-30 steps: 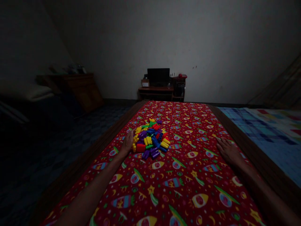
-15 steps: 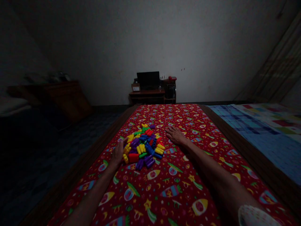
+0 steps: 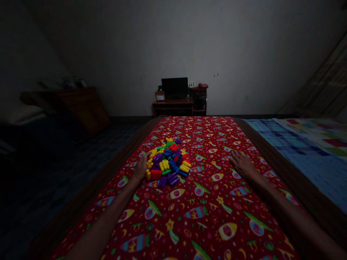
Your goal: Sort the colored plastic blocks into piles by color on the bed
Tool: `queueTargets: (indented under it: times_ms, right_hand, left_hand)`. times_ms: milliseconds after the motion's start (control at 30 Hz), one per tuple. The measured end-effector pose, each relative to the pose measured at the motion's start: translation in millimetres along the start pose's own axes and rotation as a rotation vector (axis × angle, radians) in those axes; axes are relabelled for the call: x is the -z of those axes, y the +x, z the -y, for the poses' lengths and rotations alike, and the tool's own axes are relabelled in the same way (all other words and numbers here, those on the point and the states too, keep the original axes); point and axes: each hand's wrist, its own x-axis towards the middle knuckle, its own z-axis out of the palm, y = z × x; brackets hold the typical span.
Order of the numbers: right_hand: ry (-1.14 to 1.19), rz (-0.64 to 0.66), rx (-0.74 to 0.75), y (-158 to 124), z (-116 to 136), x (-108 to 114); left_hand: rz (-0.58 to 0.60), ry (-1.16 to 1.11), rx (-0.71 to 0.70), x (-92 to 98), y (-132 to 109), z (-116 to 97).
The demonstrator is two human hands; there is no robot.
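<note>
A heap of plastic building blocks [image 3: 167, 164] in yellow, purple, blue, red and green lies on a red cloth [image 3: 200, 202] printed with rockets and stars. At the heap's left edge is my left hand [image 3: 141, 167], its fingers stretched out beside the yellow blocks; whether they touch is hard to see. My right hand [image 3: 242, 164] lies flat on the cloth, well to the right of the heap, with fingers spread and nothing held.
Brown edges border the cloth on both sides. Beyond its far end stands a desk [image 3: 173, 102] with a dark monitor [image 3: 175, 88]. A blue plaid bedspread [image 3: 287, 151] is at the right. A wooden cabinet [image 3: 84, 108] stands at the left in dim light.
My right hand has moved right across the cloth, away from the blocks. My left hand stays beside the heap, and the view has shifted slightly.
</note>
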Motion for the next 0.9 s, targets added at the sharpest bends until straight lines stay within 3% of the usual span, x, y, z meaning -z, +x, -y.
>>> queueTargets:
  times_ms: [100,267,500,633,833,900]
  right_hand:
    - [0.034,0.074,0.091,-16,9,-1]
    - [0.037,0.036,-0.018,-22,9,0]
    - [0.038,0.048,-0.021,-20,13,4]
    - [0.049,0.041,-0.011,-21,15,6]
    - [0.052,0.022,-0.005,-23,17,9]
    - [0.045,0.025,0.003,-24,17,8]
  left_hand:
    - [0.019,0.078,-0.034,-3.3,4,1]
    - [0.055,0.143,-0.015,-12.7,11,-6]
    - [0.026,0.116,0.036,-36.8,-1,-55]
    - [0.091,0.071,-0.033,-69.3,-8,-84]
    - [0.211,0.005,-0.235,-137.8,-11,-112]
    - [0.273,0.010,-0.321,-148.3,-4,-116]
